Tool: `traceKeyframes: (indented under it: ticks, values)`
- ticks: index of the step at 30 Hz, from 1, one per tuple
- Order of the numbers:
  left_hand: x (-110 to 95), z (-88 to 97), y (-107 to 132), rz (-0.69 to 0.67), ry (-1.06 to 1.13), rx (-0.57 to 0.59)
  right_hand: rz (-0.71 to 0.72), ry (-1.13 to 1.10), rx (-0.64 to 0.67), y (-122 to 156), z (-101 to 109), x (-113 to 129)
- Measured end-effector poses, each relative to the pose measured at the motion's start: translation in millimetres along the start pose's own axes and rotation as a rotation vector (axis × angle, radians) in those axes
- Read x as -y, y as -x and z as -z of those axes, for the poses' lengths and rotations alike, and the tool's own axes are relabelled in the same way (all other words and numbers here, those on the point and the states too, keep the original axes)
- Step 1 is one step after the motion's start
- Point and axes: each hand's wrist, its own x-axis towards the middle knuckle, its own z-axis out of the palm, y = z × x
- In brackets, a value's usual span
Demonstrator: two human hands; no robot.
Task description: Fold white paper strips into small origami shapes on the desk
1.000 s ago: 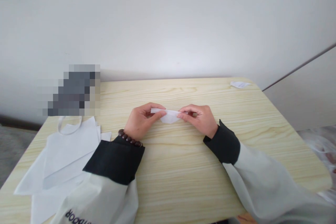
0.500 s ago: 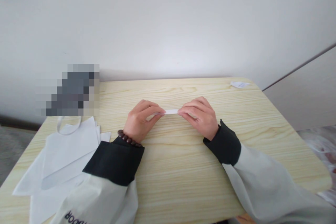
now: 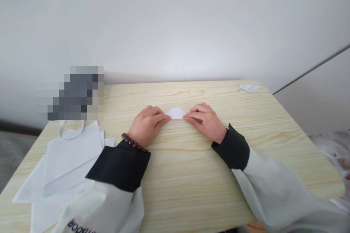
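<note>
Hands: the left hand [image 3: 147, 122] and right hand [image 3: 206, 120] each pinched one end of the small paper.
Small paper [image 3: 177, 113]: white, between both hands, over the middle of the tabletop [image 3: 180, 182].
Folding: apparently partly done, the near edge straight; folds left could not be told.
White sheets [image 3: 73, 156]: lay overlapping at left, seemingly not yet folded.
White scrap [image 3: 249, 87]: lay near the far right corner.

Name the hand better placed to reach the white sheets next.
Likely the left hand: the white sheets lie on its side; the right hand is farther off. Both pinch the small paper.
</note>
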Motion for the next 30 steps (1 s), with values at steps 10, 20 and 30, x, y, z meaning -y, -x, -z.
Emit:
traceKeyframes:
  ticks: [10,20,30]
  values:
    - [-2.1,3.0,-1.4,0.150,0.024,0.081,-0.139,-0.154,-0.008,-3.5,4.6,0.0]
    - [-6.2,0.3,-3.3,0.232,-0.026,0.091,-0.162,-0.050,0.068,-6.0,0.6,3.5]
    - [-8.3,4.0,-5.0,0.286,-0.023,0.064,-0.209,-0.072,0.052,-6.1,-1.3,5.2]
